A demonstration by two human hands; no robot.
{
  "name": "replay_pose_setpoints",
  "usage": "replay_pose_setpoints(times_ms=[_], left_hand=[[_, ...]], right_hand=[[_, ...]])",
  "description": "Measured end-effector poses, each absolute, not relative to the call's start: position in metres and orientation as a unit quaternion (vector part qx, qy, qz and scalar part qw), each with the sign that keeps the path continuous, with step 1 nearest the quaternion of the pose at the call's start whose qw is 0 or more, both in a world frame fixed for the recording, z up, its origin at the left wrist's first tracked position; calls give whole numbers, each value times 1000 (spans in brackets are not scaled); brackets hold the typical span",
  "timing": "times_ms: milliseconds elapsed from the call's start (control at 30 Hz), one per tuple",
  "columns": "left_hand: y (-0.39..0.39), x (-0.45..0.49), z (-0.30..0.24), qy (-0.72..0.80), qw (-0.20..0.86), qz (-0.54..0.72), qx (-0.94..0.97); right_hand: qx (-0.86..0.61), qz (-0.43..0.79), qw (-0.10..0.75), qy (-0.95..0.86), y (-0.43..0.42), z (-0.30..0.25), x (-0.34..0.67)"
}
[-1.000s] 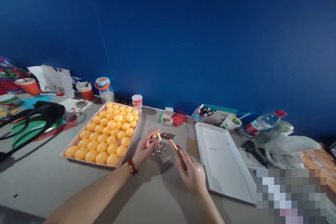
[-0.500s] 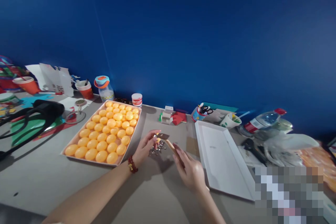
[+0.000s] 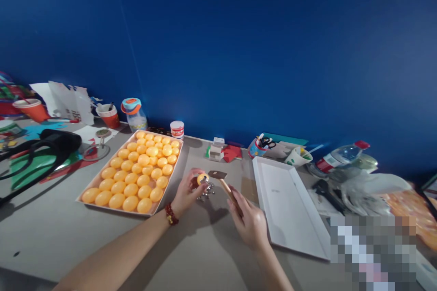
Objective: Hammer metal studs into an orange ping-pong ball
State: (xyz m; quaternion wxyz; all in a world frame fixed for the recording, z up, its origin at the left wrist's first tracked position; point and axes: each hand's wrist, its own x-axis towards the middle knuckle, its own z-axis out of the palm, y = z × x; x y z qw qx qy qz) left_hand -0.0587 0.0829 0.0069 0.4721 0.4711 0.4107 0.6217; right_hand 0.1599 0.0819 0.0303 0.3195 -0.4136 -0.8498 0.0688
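My left hand (image 3: 186, 193), with a dark red bead bracelet at the wrist, pinches an orange ping-pong ball (image 3: 202, 177) between thumb and fingers. A pile of small shiny metal pieces (image 3: 209, 191) lies on the table beside those fingers; their exact kind is too small to make out. Wrapped round the wooden handle of a hammer (image 3: 217, 174) is my right hand (image 3: 251, 220). The hammer's head hovers just right of the ball, apart from it. To the left stands a shallow box (image 3: 114, 209) filled with orange ping-pong balls.
A white tray (image 3: 290, 209) lies right of my right hand. Behind it are a pen cup (image 3: 256, 148) and a plastic bottle (image 3: 341, 157). Small white boxes (image 3: 216, 152) and a red-labelled tub (image 3: 177, 130) stand near the blue wall. A black strap-like object (image 3: 61, 141) lies far left.
The hammer's head has moved off the ball, slightly right and up, so the ball shows more plainly. My left hand still holds the ball.
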Motion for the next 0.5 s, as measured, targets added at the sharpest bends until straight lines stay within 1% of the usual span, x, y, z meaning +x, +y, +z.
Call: replay_pose_setpoints(times_ms=[100,300,500], left_hand=[[82,-59,8,403,466,633,469],[85,-61,6,412,491,633,433],[88,-61,4,420,493,662,377]], right_hand=[[-412,51,317,-853,82,30,161],[-416,21,315,-853,84,29,161],[-478,-57,293,-826,87,19,161]])
